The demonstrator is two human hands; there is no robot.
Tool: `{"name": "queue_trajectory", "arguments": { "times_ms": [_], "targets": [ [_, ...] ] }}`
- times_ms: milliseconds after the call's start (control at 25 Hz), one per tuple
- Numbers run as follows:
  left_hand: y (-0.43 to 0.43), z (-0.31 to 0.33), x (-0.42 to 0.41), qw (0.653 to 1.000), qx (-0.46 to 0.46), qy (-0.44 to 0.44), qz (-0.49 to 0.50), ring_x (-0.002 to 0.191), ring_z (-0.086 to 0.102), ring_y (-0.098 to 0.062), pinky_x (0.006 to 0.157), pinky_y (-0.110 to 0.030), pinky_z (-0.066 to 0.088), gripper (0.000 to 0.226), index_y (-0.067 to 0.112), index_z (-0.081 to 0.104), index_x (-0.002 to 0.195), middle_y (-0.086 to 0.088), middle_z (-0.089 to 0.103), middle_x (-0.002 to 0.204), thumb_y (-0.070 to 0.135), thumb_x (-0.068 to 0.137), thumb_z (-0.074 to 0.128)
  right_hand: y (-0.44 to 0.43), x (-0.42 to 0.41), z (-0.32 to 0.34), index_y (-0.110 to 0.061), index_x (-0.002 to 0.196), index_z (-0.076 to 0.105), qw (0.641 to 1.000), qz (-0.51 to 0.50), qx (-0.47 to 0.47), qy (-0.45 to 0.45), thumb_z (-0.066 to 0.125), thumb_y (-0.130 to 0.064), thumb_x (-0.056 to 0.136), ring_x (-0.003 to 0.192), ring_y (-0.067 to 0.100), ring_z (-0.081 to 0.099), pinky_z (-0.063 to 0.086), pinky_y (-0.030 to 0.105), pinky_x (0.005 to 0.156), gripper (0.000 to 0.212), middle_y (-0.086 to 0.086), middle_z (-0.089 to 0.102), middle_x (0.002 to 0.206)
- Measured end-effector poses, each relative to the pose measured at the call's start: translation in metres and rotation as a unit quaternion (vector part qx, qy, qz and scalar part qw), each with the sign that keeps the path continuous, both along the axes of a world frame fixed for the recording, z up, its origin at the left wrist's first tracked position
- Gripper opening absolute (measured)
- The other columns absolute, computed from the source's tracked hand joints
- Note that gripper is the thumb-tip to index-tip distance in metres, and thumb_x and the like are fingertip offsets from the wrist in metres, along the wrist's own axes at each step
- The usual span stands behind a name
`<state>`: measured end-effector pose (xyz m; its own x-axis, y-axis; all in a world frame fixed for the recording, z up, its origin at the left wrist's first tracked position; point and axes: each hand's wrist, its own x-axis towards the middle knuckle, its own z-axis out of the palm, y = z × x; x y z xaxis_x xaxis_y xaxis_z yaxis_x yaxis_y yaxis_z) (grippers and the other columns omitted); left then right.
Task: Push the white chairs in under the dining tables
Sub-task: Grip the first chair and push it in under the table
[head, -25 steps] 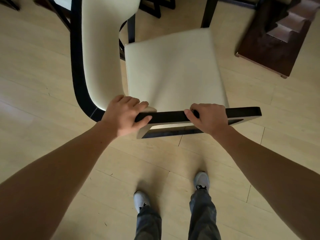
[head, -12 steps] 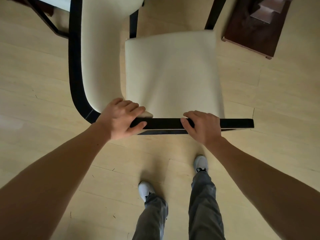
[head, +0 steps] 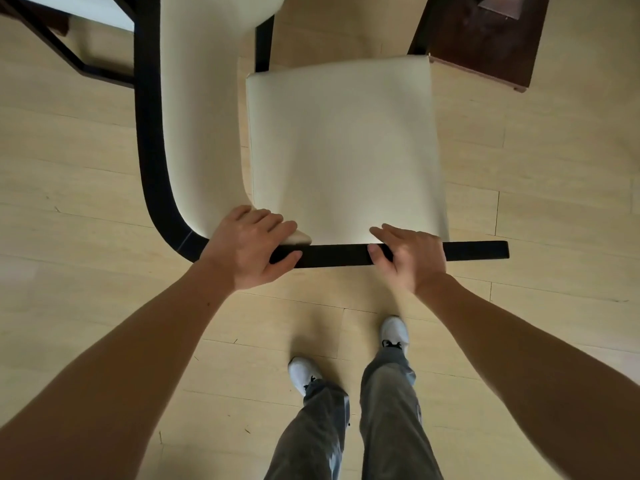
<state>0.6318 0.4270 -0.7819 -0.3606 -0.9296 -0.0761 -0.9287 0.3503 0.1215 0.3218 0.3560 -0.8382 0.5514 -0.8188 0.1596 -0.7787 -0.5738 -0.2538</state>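
Since the earlier frames the white chair (head: pixel 343 147) sits further forward relative to the dark furniture beyond it: its seat's far edge is now level with the near corner of the dark brown wooden piece (head: pixel 485 43) at the top right, and the black top rail (head: pixel 346 254) shows edge-on rather than tilted. The person's feet have stepped up too, the left shoe (head: pixel 303 372) now trailing behind the right shoe (head: pixel 394 332).

The chair stands on the pale wood floor (head: pixel 554 168), its seat facing away from the person, its cream backrest (head: pixel 207 116) curving round the seat's left side inside a black frame. The left hand (head: pixel 247 252) is clamped on the rail's left end, fingers laid over the top onto the cushion edge and thumb hooked along the rail's near face. The right hand (head: pixel 410 256) is closed on the rail near its middle-right, fingers over the far side, thumb pressed on the near face; it is slightly blurred. Both forearms reach forward, nearly straight, wrists level with the rail.

Beyond the backrest, at the top left, part of a second white seat (head: pixel 86 8) with black legs is visible.
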Motion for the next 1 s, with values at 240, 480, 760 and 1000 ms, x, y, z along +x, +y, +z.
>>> {"name": "queue_trajectory", "arguments": {
  "times_ms": [240, 480, 760, 1000],
  "targets": [
    [-0.012, -0.002, 0.008, 1.000, -0.006, 0.011, -0.010, 0.092, 0.068, -0.029, 0.085, -0.045, 0.047, 0.047, 0.015, 0.067, 0.113, -0.005, 0.072, 0.099, 0.051, 0.098, 0.042, -0.008, 0.006, 0.010, -0.016, 0.099, 0.072, 0.999, -0.003, 0.028, 0.018, 0.034, -0.048, 0.097, 0.053, 0.032, 0.057, 0.031, 0.025, 0.047, 0.050, 0.000, 0.061, 0.069],
    [-0.040, -0.004, 0.021, 1.000, -0.019, 0.004, -0.017, 0.093, 0.069, -0.029, 0.085, -0.045, 0.048, 0.046, 0.015, 0.068, 0.113, -0.005, 0.073, 0.100, 0.050, 0.097, 0.043, -0.029, 0.021, 0.009, -0.013, 0.096, 0.074, 1.000, -0.007, 0.001, 0.013, 0.039, -0.044, 0.096, 0.061, 0.029, 0.062, 0.039, 0.026, 0.045, 0.047, 0.003, 0.066, 0.075],
    [-0.070, -0.002, 0.033, 0.999, -0.025, 0.012, -0.016, 0.091, 0.069, -0.028, 0.084, -0.045, 0.049, 0.044, 0.014, 0.068, 0.111, -0.005, 0.072, 0.098, 0.048, 0.098, 0.043, -0.057, 0.033, 0.009, -0.014, 0.100, 0.074, 1.000, -0.002, 0.008, 0.018, 0.037, -0.047, 0.096, 0.063, 0.030, 0.061, 0.038, 0.027, 0.048, 0.049, 0.003, 0.067, 0.080],
    [-0.091, -0.003, 0.041, 0.999, -0.032, 0.008, -0.016, 0.091, 0.069, -0.027, 0.085, -0.043, 0.049, 0.044, 0.015, 0.068, 0.110, -0.004, 0.072, 0.098, 0.049, 0.097, 0.043, -0.078, 0.040, 0.008, -0.014, 0.095, 0.075, 1.000, -0.003, 0.003, 0.021, 0.038, -0.047, 0.095, 0.068, 0.032, 0.063, 0.045, 0.028, 0.052, 0.050, 0.007, 0.072, 0.090]
  ]
}}
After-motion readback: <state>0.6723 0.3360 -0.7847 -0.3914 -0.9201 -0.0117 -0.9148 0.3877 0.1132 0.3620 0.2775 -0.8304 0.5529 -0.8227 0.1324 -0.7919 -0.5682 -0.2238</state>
